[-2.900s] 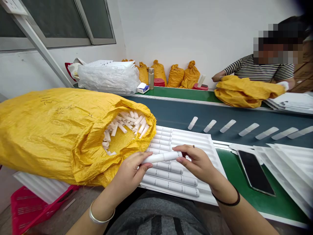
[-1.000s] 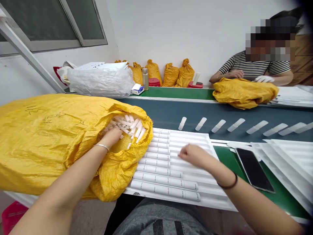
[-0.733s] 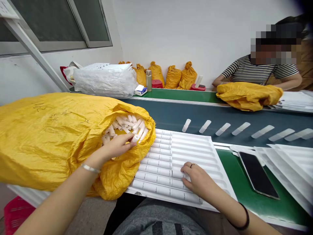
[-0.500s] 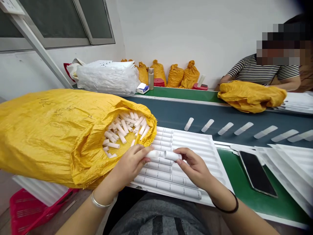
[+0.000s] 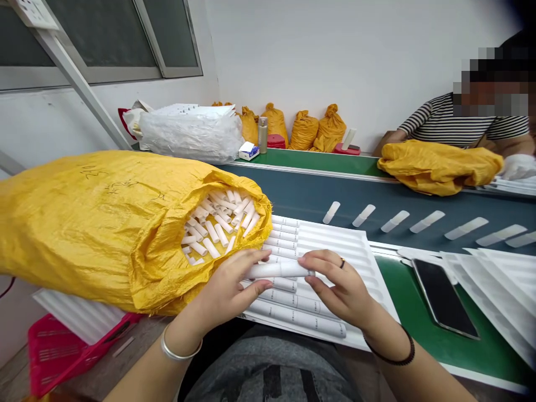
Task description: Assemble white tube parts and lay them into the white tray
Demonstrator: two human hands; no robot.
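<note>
Between my hands a white plastic tube [image 5: 282, 269] lies level over the ribbed tray, its two pieces end to end as one length. My left hand [image 5: 234, 282] is closed around its left end, thumb below and fingers above. At the right end, my right hand [image 5: 337, 282] pinches the printed part between thumb and fingers. Under both hands is the white ribbed tray [image 5: 335, 245], with several printed tubes [image 5: 293, 318] in its grooves. To the left, a yellow woven sack [image 5: 146, 223] lies on its side, its mouth showing many short white tubes [image 5: 221, 223].
Behind the tray a dark conveyor belt [image 5: 305, 190] carries a row of frosted tubes [image 5: 396, 221]. A phone [image 5: 444, 298] rests on the green table [image 5: 402, 290] at right, beside stacked trays [image 5: 498, 301]. Across the belt sits a person in a striped shirt [image 5: 439, 120].
The two tube pieces, apart before, now meet end to end. My left fingers have spread along the left piece, and the view has shifted slightly.
</note>
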